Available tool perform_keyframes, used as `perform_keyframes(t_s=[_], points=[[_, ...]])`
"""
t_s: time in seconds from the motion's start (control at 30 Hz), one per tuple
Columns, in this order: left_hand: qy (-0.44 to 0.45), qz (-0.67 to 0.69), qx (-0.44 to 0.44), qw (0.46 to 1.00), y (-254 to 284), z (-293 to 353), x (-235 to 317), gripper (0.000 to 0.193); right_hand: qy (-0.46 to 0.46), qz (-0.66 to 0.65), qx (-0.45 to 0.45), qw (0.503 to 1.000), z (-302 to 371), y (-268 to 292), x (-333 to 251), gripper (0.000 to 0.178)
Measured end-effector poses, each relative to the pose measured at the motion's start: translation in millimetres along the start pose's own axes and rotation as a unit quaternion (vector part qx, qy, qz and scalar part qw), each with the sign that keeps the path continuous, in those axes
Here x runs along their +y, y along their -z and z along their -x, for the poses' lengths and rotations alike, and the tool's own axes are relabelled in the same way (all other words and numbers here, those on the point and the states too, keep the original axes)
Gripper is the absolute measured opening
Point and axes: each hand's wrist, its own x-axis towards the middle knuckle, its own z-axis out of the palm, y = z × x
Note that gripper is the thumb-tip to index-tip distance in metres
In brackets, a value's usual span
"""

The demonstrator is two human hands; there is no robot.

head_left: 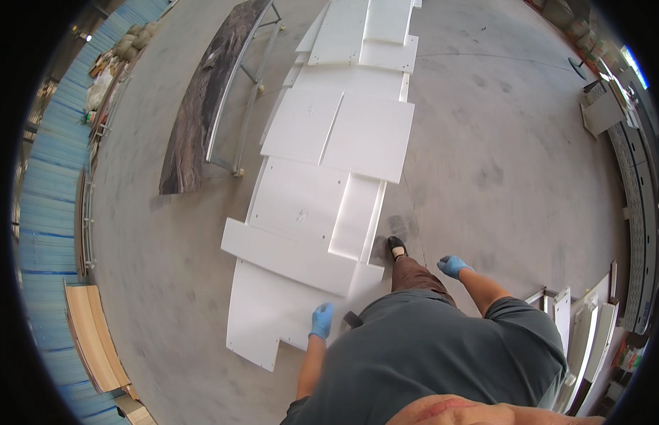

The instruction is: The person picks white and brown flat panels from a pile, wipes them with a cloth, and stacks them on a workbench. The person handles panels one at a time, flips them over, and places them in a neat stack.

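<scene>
My left hand, in a blue glove, hangs beside the near end of a long row of white panels. Its fingers are curled together, and I see nothing in them. Out over the floor on the right is my right hand, gloved in blue too. Its fingers are loosely closed, with a dark patch near their tips and no object that I can make out. The panels lie overlapping; one narrow white board rests crosswise on top. Some panels have small holes near their edges.
A dark marble-patterned slab stands on a wheeled metal frame at the far left. Wood-coloured boards lean by the blue wall. White boards stand at my right. My foot is on the grey concrete floor.
</scene>
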Motion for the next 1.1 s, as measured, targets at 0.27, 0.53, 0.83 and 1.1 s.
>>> perform_keyframes(t_s=[0.27, 0.53, 0.83, 1.1], points=[[-0.105, 0.089, 0.027, 0.99, -69.8, -37.9, 106.0, 0.052, -0.033, -0.002, 0.032, 0.999, -49.2, 109.4, -36.6, 0.052], [-0.059, -0.02, 0.028, 0.998, -109.6, -36.0, 73.1, 0.048, 0.049, 0.05, 0.015, 0.997, -102.5, 137.1, -15.9, 0.051], [-0.021, 0.093, 0.076, 0.993, -189.0, -55.1, 159.6, 0.041, 0.08, -0.016, -0.034, 0.996, -267.9, 216.3, -53.9, 0.043], [0.034, 0.17, 0.063, 0.983, -295.9, -169.7, 280.5, 0.041, 0.25, 0.168, 0.218, 0.928, -352.2, 354.9, -212.6, 0.055]])
